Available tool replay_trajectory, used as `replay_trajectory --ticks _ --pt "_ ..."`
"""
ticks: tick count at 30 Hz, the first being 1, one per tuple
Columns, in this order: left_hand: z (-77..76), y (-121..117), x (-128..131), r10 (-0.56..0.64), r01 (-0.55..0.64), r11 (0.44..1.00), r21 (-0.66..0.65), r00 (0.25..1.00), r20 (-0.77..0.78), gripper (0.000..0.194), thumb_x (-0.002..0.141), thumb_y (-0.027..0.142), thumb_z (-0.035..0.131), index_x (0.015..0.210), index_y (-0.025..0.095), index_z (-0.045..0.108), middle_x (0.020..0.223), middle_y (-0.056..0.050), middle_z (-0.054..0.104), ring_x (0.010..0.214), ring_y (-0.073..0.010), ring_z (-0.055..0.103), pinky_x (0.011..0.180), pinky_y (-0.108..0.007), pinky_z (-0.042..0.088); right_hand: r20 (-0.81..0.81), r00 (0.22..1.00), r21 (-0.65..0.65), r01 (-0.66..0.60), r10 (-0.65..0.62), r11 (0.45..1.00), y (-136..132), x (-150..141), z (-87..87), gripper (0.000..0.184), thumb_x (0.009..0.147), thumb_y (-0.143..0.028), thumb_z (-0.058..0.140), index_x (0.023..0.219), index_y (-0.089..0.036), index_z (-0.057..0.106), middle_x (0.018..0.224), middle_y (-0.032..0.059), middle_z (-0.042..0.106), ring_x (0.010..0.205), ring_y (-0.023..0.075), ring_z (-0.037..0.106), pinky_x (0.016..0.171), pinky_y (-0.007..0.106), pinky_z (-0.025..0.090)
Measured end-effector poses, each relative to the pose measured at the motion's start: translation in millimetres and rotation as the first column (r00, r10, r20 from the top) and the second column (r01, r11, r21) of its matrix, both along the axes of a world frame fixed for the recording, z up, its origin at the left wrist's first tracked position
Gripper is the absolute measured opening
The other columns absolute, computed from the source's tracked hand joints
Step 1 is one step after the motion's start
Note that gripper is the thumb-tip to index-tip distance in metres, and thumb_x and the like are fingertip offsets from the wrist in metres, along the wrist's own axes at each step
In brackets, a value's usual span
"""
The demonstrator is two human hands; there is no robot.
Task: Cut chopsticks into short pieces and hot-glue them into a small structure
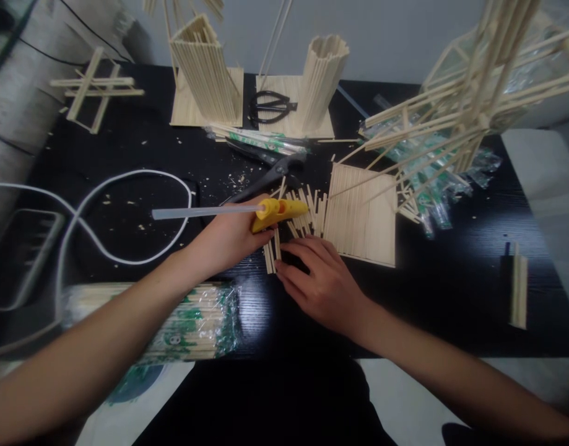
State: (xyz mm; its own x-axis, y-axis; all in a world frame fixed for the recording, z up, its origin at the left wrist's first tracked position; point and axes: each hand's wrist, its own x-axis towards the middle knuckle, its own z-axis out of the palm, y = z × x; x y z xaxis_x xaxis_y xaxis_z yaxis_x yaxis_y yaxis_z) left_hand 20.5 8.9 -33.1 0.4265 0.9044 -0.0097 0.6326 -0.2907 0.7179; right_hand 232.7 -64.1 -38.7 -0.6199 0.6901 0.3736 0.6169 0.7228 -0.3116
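My left hand (228, 238) is closed round a yellow glue gun (279, 212) with a clear glue stick (203, 212) poking out of its back to the left. The gun's nose points right over a heap of short cut wooden sticks (307, 214). My right hand (319, 279) lies on the black table with its fingers spread, the fingertips touching a small bundle of short sticks (271, 254) just under the gun. A flat panel of glued sticks (363, 214) lies right of the heap.
A wrapped pack of chopsticks (191, 322) lies at the front left. A white cable (126, 217) loops on the left. Black cutters (270, 176), scissors (270, 106), two stick towers (205, 71) and a big stick structure (465, 105) stand behind. A stick bundle (519, 291) lies at the right.
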Motion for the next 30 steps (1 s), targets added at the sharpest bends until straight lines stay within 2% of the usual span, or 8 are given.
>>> replay_trajectory --ticks 7,16,25,30 --pt "-1.2 0.0 -0.6 -0.027 0.027 1.000 0.013 1.000 0.010 0.021 0.089 0.024 0.064 0.109 0.022 0.061 0.104 -0.004 0.073 0.093 -0.0212 0.070 0.081 -0.034 0.052 -0.016 1.000 -0.013 -0.013 0.012 1.000 1.0 0.3 -1.3 0.015 0.095 -0.015 0.062 0.101 -0.015 0.075 0.118 0.0151 0.071 0.115 0.0278 0.061 0.104 0.050 0.051" --pt "4.6 -0.1 -0.6 -0.044 0.046 0.998 0.046 0.998 -0.048 0.025 0.084 0.018 0.068 0.107 0.023 0.061 0.098 0.000 0.071 0.088 -0.0191 0.069 0.079 -0.030 0.052 -0.011 1.000 -0.014 -0.010 0.010 1.000 0.9 0.0 -0.3 0.015 0.095 -0.016 0.062 0.101 -0.015 0.075 0.117 0.0152 0.070 0.115 0.0278 0.062 0.105 0.050 0.050" --pt "6.5 -1.5 -1.9 -0.051 0.052 0.999 0.007 0.997 -0.057 0.021 0.083 0.020 0.069 0.101 0.022 0.059 0.090 0.001 0.069 0.080 -0.0178 0.067 0.070 -0.028 0.048 0.002 1.000 -0.032 -0.012 0.012 0.999 1.4 1.4 -0.7 0.015 0.096 -0.017 0.061 0.101 -0.016 0.075 0.122 0.0156 0.070 0.121 0.0282 0.059 0.109 0.052 0.048" --pt "5.0 -1.7 -3.0 -0.055 0.055 0.998 0.001 0.998 -0.037 0.023 0.082 0.020 0.069 0.104 0.023 0.059 0.096 0.000 0.070 0.085 -0.0190 0.069 0.073 -0.029 0.050 -0.015 1.000 -0.036 -0.005 0.004 0.999 1.6 0.5 -1.0 0.015 0.096 -0.017 0.061 0.100 -0.018 0.075 0.121 0.0147 0.070 0.120 0.0278 0.060 0.107 0.052 0.049"
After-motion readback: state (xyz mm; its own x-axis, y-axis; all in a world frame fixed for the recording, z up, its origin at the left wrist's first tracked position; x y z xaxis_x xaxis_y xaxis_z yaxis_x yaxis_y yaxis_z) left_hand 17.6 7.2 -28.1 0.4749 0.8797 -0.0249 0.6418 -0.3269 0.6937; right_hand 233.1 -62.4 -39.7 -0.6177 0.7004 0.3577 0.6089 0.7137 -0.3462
